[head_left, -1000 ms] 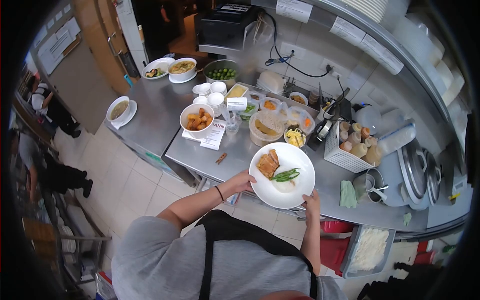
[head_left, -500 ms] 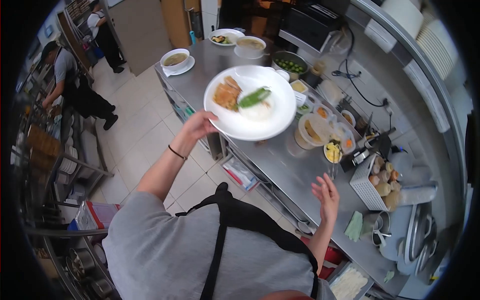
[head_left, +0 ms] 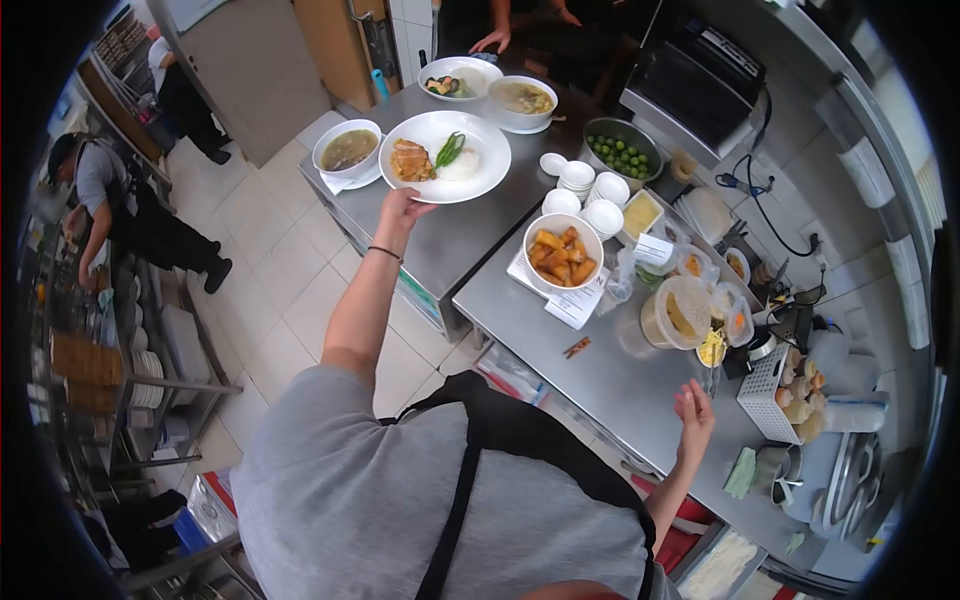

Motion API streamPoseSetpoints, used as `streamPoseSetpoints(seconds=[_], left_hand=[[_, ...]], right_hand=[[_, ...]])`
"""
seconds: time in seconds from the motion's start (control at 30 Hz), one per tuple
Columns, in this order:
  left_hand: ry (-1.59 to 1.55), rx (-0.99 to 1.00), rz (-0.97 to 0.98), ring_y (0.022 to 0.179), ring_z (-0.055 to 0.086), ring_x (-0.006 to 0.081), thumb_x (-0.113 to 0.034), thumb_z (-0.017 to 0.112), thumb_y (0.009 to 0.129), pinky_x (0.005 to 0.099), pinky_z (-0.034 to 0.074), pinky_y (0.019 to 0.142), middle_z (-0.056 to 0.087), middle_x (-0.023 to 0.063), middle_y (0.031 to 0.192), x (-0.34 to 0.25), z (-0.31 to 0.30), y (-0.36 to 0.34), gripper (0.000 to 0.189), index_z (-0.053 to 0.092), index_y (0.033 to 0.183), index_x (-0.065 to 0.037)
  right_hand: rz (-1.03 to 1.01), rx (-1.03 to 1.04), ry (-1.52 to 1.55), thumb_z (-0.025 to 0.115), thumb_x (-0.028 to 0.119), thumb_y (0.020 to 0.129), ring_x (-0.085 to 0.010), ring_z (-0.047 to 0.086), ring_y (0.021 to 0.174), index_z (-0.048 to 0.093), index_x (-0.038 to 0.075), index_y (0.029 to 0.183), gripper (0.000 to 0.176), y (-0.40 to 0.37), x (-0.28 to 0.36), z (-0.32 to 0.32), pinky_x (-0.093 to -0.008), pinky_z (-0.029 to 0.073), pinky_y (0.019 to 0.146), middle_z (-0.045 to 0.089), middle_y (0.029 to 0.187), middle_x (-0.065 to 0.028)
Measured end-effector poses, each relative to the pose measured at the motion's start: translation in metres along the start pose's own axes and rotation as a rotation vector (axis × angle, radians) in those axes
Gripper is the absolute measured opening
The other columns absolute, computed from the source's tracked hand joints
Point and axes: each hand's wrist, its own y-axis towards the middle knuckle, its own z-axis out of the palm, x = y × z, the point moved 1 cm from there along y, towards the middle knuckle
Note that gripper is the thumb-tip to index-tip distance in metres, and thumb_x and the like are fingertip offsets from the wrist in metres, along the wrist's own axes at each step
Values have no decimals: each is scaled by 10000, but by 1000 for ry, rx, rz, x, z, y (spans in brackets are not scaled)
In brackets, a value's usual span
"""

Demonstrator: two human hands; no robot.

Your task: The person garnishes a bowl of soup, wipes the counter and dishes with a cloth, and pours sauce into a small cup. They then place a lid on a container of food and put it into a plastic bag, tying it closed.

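My left hand (head_left: 405, 210) grips the near rim of a wide white plate (head_left: 484, 136) with my arm stretched far out. On the plate lie a browned piece of meat or fish (head_left: 410, 160), green vegetables (head_left: 450, 150) and white rice (head_left: 466, 167). The plate is beside a bowl of soup (head_left: 348, 150) at the counter's far end; whether it touches the steel is hidden. My right hand (head_left: 695, 412) hangs above the near counter edge, fingers loosely apart, nothing in it. Nearest to it is a small container of yellow pieces (head_left: 711, 348).
Another soup bowl (head_left: 523, 98) and a food plate (head_left: 458, 82) stand at the back, near another person's hand (head_left: 492, 40). A bowl of fried wedges (head_left: 563, 256), stacked small white cups (head_left: 575, 178), a pot of green fruit (head_left: 622, 150) and a clothespin (head_left: 577, 347) are on the steel counter (head_left: 545, 325).
My left hand has carried the plate away from me to the counter's far end, uncovering the wedges and cups. My right hand stays empty. Another person's hands have appeared at the back.
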Motion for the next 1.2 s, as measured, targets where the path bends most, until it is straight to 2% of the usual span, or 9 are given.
streamPoseSetpoints(seconds=[0.4,0.5,0.63,0.73,0.83,0.9,0.97,1.07,1.2], left_hand=[[-98,-64,-80,953,526,382,59,383,740,464,514,776,440,256,1099,42,-8,122,431,272,1152,119],[-140,-56,-114,892,561,349,61,383,758,455,534,712,462,219,1078,44,-7,133,455,284,1199,6],[-38,-60,47,892,574,297,-40,430,856,398,541,707,502,193,1037,47,-2,134,315,337,1150,27],[82,-28,-248,851,588,293,-52,514,824,356,542,710,543,194,944,52,-8,132,216,443,990,68],[122,111,-349,822,596,289,-68,533,814,332,549,691,547,180,890,40,15,81,212,450,966,54],[121,69,-292,799,602,292,-74,508,821,335,554,669,548,188,882,38,-7,74,191,455,955,52],[-12,-331,-66,769,608,296,-69,453,836,350,555,645,557,210,900,29,-48,76,192,458,976,62],[-93,-546,-13,808,597,303,-62,437,841,337,537,699,540,220,968,9,-107,98,255,427,1049,86],[246,-250,-159,641,611,230,-60,458,819,299,541,568,597,156,792,9,-75,91,161,522,912,54]], right_hand=[[82,-54,-208,562,226,834,-154,566,850,508,9,1143,382,14,0,31,-254,448,712,576,1009,-86],[55,-36,-264,564,212,832,-138,561,830,514,6,1133,368,20,0,33,-245,442,694,584,970,-73],[32,-35,-323,566,196,830,-121,552,823,518,3,1130,360,20,8,38,-233,434,679,588,942,-64],[36,3,-349,560,128,827,-155,562,869,528,-20,1106,317,18,11,39,-252,437,754,597,974,-134],[19,-10,-331,555,119,829,-166,565,885,525,-25,1109,316,16,7,37,-261,437,770,593,986,-146],[5,-73,-320,548,115,834,-180,564,908,523,-34,1108,313,13,4,32,-270,435,788,587,1004,-155],[8,-69,-319,546,116,835,-185,563,921,522,-38,1107,313,10,-3,26,-272,433,794,584,1015,-155],[33,-74,-329,544,117,837,-190,559,940,522,-42,1105,312,12,-10,21,-275,432,800,579,1031,-160],[-14,-72,-386,550,115,831,-191,565,932,520,-43,1101,315,17,-6,25,-277,436,795,582,1025,-159]])
